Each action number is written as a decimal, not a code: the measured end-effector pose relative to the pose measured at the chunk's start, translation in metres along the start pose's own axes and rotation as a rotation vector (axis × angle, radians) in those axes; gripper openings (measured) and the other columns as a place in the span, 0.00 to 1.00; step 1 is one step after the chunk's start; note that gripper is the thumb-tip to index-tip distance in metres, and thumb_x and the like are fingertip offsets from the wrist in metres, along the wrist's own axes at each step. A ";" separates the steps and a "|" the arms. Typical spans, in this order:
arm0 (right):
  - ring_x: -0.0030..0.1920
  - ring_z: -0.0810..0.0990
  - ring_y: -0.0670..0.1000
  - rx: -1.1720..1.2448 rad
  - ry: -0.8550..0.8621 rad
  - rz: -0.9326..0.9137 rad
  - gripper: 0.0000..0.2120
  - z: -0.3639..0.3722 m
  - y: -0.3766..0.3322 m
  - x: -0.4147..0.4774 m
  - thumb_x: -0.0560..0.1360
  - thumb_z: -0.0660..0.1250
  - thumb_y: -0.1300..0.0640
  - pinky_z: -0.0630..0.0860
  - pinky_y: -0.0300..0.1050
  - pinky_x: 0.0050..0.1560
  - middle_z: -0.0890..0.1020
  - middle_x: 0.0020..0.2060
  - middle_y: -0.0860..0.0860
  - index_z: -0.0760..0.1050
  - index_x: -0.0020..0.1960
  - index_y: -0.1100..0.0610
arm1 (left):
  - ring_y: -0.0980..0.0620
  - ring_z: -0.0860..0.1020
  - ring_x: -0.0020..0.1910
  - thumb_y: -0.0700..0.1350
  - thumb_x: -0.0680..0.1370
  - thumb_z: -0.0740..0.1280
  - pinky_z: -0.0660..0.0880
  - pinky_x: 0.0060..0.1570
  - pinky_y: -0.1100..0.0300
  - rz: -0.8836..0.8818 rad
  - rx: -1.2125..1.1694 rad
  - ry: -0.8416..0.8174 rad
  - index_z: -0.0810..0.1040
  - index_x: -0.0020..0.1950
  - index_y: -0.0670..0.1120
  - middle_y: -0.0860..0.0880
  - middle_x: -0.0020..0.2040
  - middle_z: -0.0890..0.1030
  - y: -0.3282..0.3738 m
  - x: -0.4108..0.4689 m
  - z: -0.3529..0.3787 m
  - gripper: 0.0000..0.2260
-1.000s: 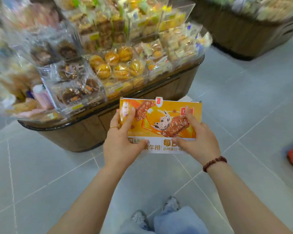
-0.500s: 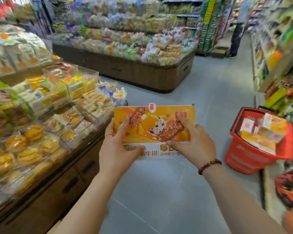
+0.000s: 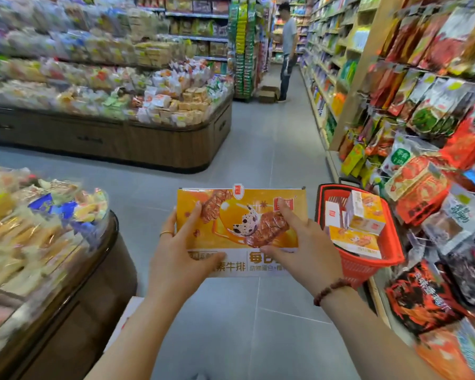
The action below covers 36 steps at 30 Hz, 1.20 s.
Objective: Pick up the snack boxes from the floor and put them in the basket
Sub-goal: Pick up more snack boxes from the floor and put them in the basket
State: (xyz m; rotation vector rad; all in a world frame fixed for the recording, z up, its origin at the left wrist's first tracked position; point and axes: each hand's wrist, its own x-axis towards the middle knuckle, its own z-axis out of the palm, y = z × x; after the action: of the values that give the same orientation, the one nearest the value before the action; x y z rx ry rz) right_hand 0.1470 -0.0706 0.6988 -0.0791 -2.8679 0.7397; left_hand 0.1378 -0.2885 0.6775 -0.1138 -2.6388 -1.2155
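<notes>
Grips with left hand (image 3: pixel 176 260) the lower left part of a flat orange-and-white cardboard snack box (image 3: pixel 239 215), thumb laid across its front. Pinches the same box at its lower right with right hand (image 3: pixel 302 250), fingers curled over the printed face. Holds it upright and level above grey tiled floor (image 3: pixel 258 149), just left of a red plastic mesh basket (image 3: pixel 365 272). Shows several smaller orange-and-white cartons (image 3: pixel 365 215) already lying inside that basket.
</notes>
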 end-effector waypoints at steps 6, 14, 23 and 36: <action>0.58 0.73 0.51 0.012 0.027 0.189 0.41 0.026 0.001 0.085 0.66 0.69 0.36 0.74 0.45 0.53 0.71 0.60 0.51 0.47 0.71 0.30 | 0.52 0.70 0.65 0.54 0.65 0.76 0.74 0.59 0.54 0.105 -0.043 -0.179 0.55 0.69 0.69 0.57 0.74 0.55 -0.036 0.127 0.027 0.41; 0.60 0.73 0.53 0.047 0.092 0.431 0.41 0.039 0.045 0.162 0.67 0.71 0.38 0.74 0.47 0.55 0.72 0.59 0.51 0.48 0.71 0.31 | 0.51 0.66 0.68 0.50 0.63 0.78 0.71 0.63 0.50 0.234 -0.102 -0.436 0.55 0.67 0.72 0.53 0.73 0.56 -0.032 0.259 0.109 0.43; 0.59 0.73 0.54 0.057 0.159 0.606 0.46 0.032 0.169 0.287 0.66 0.71 0.37 0.73 0.47 0.53 0.73 0.57 0.52 0.45 0.73 0.35 | 0.50 0.67 0.67 0.53 0.64 0.77 0.72 0.62 0.51 0.289 -0.020 -0.563 0.55 0.71 0.67 0.55 0.74 0.53 0.021 0.387 0.258 0.43; 0.57 0.75 0.58 0.039 0.205 0.798 0.55 -0.008 0.305 0.440 0.62 0.73 0.35 0.76 0.48 0.50 0.72 0.60 0.56 0.36 0.73 0.38 | 0.49 0.68 0.66 0.52 0.64 0.77 0.75 0.59 0.51 0.401 -0.008 -0.719 0.55 0.72 0.66 0.54 0.73 0.54 0.102 0.546 0.424 0.43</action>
State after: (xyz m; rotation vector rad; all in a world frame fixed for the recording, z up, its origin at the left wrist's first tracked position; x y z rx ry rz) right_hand -0.2813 0.2424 0.6279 -1.2591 -2.5677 0.8310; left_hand -0.4504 0.0846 0.6189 -1.2216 -2.9372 -1.1906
